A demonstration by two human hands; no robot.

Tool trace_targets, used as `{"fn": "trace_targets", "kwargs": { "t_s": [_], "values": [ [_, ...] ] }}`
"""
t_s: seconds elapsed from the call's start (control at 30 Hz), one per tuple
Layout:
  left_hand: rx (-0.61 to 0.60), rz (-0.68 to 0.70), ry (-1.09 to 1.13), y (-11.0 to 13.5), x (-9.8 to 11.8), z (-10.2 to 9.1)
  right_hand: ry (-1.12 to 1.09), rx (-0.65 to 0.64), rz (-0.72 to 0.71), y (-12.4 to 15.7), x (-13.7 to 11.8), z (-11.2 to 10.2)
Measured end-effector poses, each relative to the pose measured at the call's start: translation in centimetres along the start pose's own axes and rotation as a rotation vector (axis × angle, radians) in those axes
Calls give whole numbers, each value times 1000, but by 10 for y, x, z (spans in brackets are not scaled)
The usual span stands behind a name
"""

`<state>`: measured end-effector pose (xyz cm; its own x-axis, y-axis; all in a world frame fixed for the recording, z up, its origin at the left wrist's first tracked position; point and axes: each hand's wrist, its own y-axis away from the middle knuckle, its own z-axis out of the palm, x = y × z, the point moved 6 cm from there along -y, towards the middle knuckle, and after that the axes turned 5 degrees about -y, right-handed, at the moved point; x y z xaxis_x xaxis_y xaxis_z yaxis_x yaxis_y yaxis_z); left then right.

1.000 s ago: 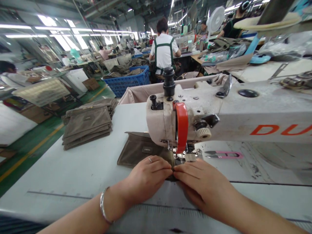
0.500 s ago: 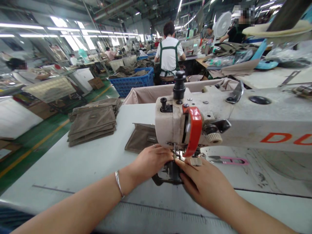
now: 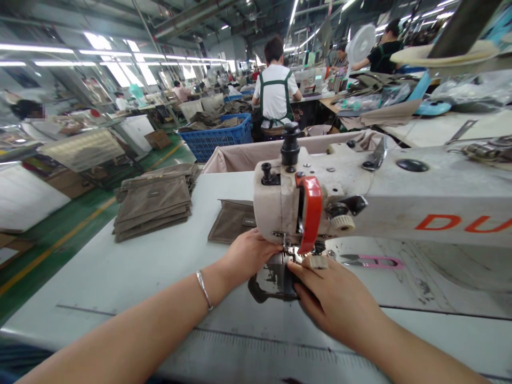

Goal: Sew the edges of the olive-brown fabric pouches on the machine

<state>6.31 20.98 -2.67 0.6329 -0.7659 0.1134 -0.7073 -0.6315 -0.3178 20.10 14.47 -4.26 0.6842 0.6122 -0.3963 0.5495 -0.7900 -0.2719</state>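
A brown fabric pouch (image 3: 228, 223) with a small dark label lies flat behind my left hand, partly hidden by the sewing machine head (image 3: 266, 205). My left hand (image 3: 246, 257) is closed at the pouch's near edge, fingertips reaching the presser foot (image 3: 285, 250). On the other side of the foot, my right hand (image 3: 330, 290) is closed too. Its index finger points to the needle area and its thumb is tucked beneath; whatever lies under these fingertips is too small to make out. A dark metal plate (image 3: 274, 282) shows between the hands.
Stacked brown pouches (image 3: 154, 200) sit at the table's left. Pink-handled thread snips (image 3: 376, 261) lie right of the needle. Beyond the table are a pink cloth-lined bin (image 3: 236, 158), a blue crate (image 3: 218, 141) and a seated co-worker (image 3: 276, 90). A ruler scale (image 3: 260, 344) marks the front.
My left hand has moved slightly away from me, baring more of the dark plate. The right hand stays about where it was. The view has shifted a little.
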Motion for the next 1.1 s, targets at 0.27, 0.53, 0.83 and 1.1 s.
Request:
{"fn": "trace_targets", "kwargs": {
  "t_s": [0.27, 0.53, 0.83, 1.1],
  "values": [
    [-275, 20, -81, 6, 31, -11, -46, 24, -81, 5, -3, -1],
    [-225, -65, -21, 20, 27, -13, 21, 21, -133, 7, -8, -1],
    [-308, -148, -12, 29, 36, -29, -53, 40, -90, 9, -5, -5],
    [-75, -904, 127, 111, -19, -34, -105, 35, -111, 8, -7, -4]
  ]
}}
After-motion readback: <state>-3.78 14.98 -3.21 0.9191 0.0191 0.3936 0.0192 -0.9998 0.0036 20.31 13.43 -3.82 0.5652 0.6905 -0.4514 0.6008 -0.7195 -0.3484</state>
